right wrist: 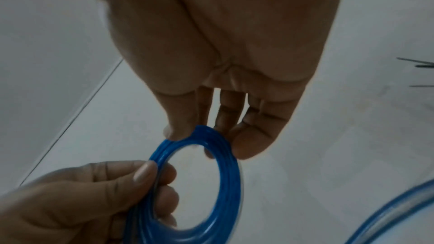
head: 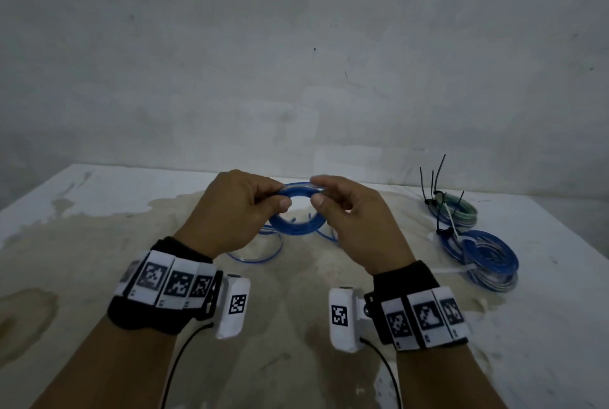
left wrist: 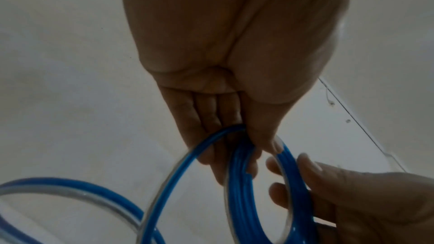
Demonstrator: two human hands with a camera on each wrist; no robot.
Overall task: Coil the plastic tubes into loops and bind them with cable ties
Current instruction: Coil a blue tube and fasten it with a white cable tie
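From the head view, the left hand (head: 242, 207) and right hand (head: 351, 214) pinch opposite sides of the blue coil (head: 298, 210) above the table (head: 99, 194). The left wrist view shows loose tube (left wrist: 70, 190) trailing. In the right wrist view the stacked turns look springy; a slackened pinch could let them unwind.
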